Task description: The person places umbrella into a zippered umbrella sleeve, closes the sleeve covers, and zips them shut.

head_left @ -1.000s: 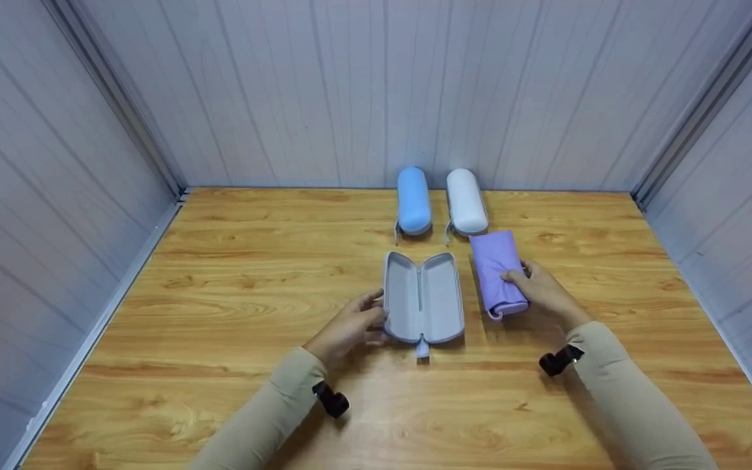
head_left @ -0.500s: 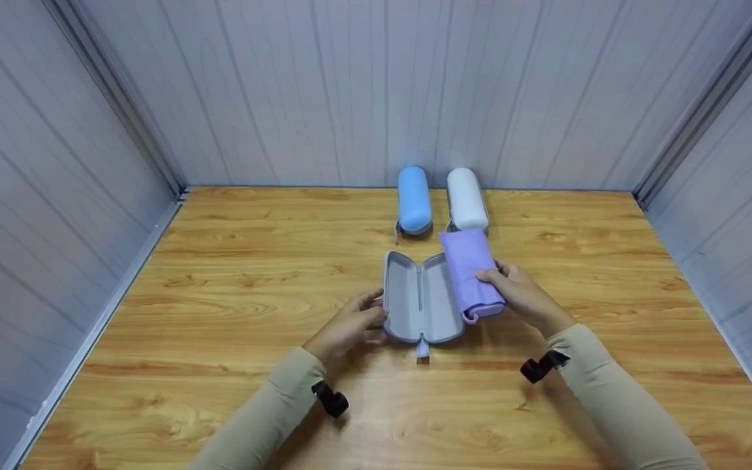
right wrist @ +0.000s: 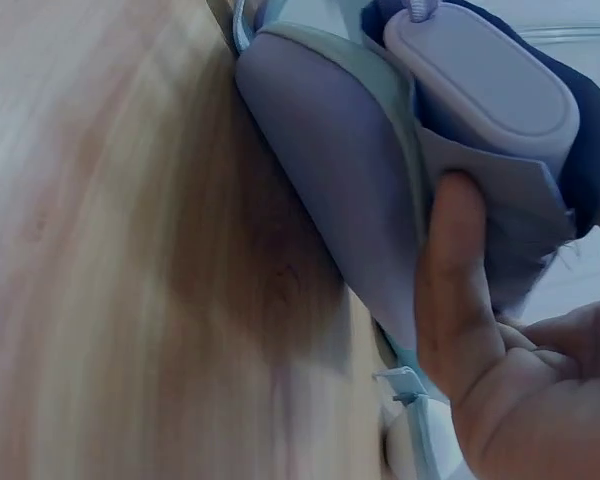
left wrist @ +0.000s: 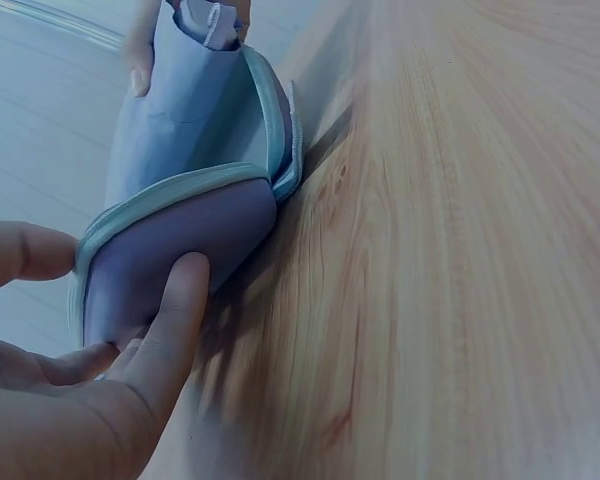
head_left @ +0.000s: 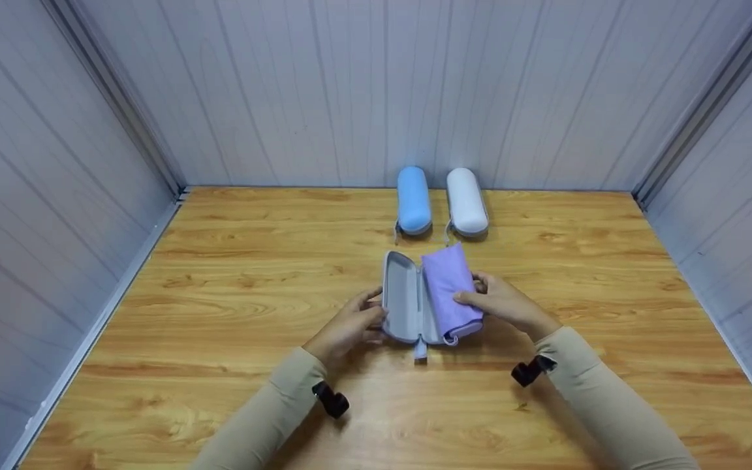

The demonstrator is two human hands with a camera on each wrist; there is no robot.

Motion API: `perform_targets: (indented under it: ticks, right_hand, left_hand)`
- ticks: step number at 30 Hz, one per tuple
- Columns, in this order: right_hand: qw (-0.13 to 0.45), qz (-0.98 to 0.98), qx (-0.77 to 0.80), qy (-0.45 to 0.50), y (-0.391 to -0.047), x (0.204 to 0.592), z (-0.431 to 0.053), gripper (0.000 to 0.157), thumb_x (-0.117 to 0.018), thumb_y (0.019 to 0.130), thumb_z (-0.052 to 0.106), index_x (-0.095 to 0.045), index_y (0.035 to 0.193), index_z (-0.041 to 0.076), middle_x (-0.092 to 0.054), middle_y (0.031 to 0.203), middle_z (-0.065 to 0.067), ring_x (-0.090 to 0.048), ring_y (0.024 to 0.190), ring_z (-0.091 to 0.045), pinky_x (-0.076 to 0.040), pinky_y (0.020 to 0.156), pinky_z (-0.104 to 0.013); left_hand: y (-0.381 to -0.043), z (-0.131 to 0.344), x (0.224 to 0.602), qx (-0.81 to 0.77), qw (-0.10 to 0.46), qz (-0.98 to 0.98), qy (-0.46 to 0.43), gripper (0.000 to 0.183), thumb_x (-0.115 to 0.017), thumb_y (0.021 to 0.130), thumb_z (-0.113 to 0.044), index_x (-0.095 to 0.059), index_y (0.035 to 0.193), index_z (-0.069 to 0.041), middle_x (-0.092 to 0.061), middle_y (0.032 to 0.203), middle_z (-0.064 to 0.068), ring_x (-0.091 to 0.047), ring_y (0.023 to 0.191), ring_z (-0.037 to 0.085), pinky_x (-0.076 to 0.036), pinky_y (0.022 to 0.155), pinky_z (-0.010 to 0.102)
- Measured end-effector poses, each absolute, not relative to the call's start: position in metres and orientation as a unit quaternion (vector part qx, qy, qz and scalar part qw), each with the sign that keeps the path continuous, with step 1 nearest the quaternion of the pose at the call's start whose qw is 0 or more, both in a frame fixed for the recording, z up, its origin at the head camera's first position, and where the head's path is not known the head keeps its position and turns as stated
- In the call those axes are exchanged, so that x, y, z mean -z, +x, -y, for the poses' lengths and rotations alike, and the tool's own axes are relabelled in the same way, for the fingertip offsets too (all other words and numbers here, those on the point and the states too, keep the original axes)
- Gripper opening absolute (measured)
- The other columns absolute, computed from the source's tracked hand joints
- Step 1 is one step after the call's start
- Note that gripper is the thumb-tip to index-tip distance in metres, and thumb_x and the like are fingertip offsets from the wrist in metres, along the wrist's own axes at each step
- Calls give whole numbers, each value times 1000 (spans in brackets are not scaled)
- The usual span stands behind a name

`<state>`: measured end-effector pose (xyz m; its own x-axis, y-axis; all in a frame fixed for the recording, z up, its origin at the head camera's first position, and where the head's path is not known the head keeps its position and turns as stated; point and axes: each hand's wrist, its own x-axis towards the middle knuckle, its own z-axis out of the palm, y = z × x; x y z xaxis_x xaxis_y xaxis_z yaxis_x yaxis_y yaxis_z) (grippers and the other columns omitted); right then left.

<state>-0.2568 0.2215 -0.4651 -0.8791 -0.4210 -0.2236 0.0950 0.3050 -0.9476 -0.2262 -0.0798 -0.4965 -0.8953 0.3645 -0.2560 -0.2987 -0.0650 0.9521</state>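
Observation:
A grey-lined zip case (head_left: 401, 297) lies spread open on the table, its outside purple in the wrist views. My left hand (head_left: 352, 324) holds its left half, with the thumb against the outer shell (left wrist: 170, 255) and a finger at the zip rim. In my right hand (head_left: 508, 305) is a folded purple umbrella (head_left: 448, 287), gripped along its right side. It lies over the case's right half, slightly tilted, and hides most of that half. The umbrella's flat oval handle end (right wrist: 485, 85) with a small loop faces the near side.
Behind the open case, a closed blue case (head_left: 414, 199) and a closed white case (head_left: 467, 201) stand side by side near the back wall (head_left: 284, 98). Panel walls bound the wooden table (head_left: 239, 261) on the left and right.
My right hand has carried the umbrella leftward, from beside the case to over its right half, and it has turned a little. The left hand has stayed on the case.

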Motion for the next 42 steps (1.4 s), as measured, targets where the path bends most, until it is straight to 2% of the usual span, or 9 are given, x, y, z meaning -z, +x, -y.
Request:
perform_targets:
  ticks: [5,10,16,23,27,33,36,39,42]
  right_hand:
    - [205,-816,528,-113,-259,467,-221,82,-68,97,27,-22,153,-11,-63,122,-27,-68,100,-26,-56,87,-33]
    - [199,-839,497,-93,-260,471,-222,81,-71,95,30,-28,153,-7,-63,125,-26,-67,103,-27,-53,94,-39]
    - [193,-850,482,-90,-260,473,-221,86,-73,93,33,-26,154,-5,-58,131,-28,-61,115,-33,-47,102,-45]
    - [158,-866,465,-90,-260,479,-212,84,-74,92,33,-31,150,-10,-64,121,-27,-65,107,-32,-52,95,-42]
    - [149,-872,457,-94,-259,482,-209,77,-67,97,32,-31,150,-11,-60,127,-31,-62,115,-36,-50,99,-44]
    - [170,-876,445,-80,-255,478,-212,63,-45,104,31,-31,153,-5,-49,144,-27,-51,127,-34,-41,107,-48]
    - [165,-889,418,-88,-256,476,-215,63,-45,101,29,-33,153,-6,-56,135,-24,-55,119,-30,-45,103,-45]
    - [167,-886,423,-84,-258,477,-216,58,-52,99,23,-41,146,-7,-65,111,-18,-62,96,-25,-54,85,-41]
    - [172,-877,443,-76,-259,479,-216,48,-56,97,18,-46,137,-6,-62,97,-11,-60,81,-20,-54,73,-37]
  left_hand:
    - [-223,79,494,-734,229,-639,23,64,-54,100,-10,-26,157,-5,-53,133,24,-66,96,29,-56,84,41]
    - [-222,77,491,-734,227,-640,26,64,-55,99,-11,-27,157,-6,-55,130,22,-67,94,27,-57,86,42]
    - [-222,77,490,-735,225,-639,29,64,-55,99,-11,-28,157,-6,-55,132,22,-67,95,27,-55,90,47]
    - [-222,75,488,-739,228,-632,43,66,-55,98,-9,-27,157,-6,-47,142,26,-64,110,35,-54,93,47]
    - [-224,75,488,-737,229,-634,48,65,-56,98,-8,-28,157,-6,-45,143,27,-62,114,36,-53,95,47]
    - [-225,75,486,-728,229,-643,62,65,-55,99,-8,-27,157,-6,-43,146,25,-61,115,34,-53,94,45]
    - [-224,75,485,-725,228,-647,62,64,-56,99,-8,-29,157,-7,-44,146,25,-62,114,33,-53,94,45]
    - [-224,75,485,-725,228,-647,63,64,-56,99,-9,-29,157,-7,-44,146,24,-62,112,33,-54,93,45]
    - [-225,76,485,-727,228,-644,71,64,-56,100,-9,-29,157,-7,-44,146,25,-62,112,33,-53,94,46]
